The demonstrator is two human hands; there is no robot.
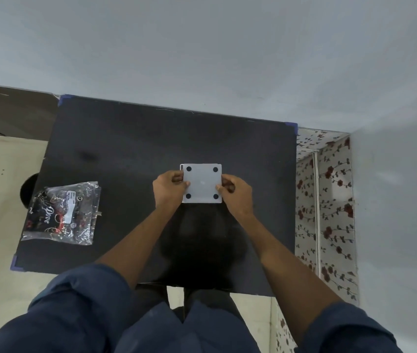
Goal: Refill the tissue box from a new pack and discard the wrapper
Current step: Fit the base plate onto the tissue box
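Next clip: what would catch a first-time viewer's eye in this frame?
The white square tissue box, upside down with four black round feet showing, sits mid-table, gripped at its sides by the left hand and right hand. On the black table, near its left edge, lies a crinkled clear plastic wrapper with dark "Dove" print.

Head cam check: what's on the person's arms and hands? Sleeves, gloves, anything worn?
Left hand and right hand are bare: no gloves, rings or watch visible. Dark navy sleeves are pushed up past the elbows, leaving the forearms uncovered. No markings show.
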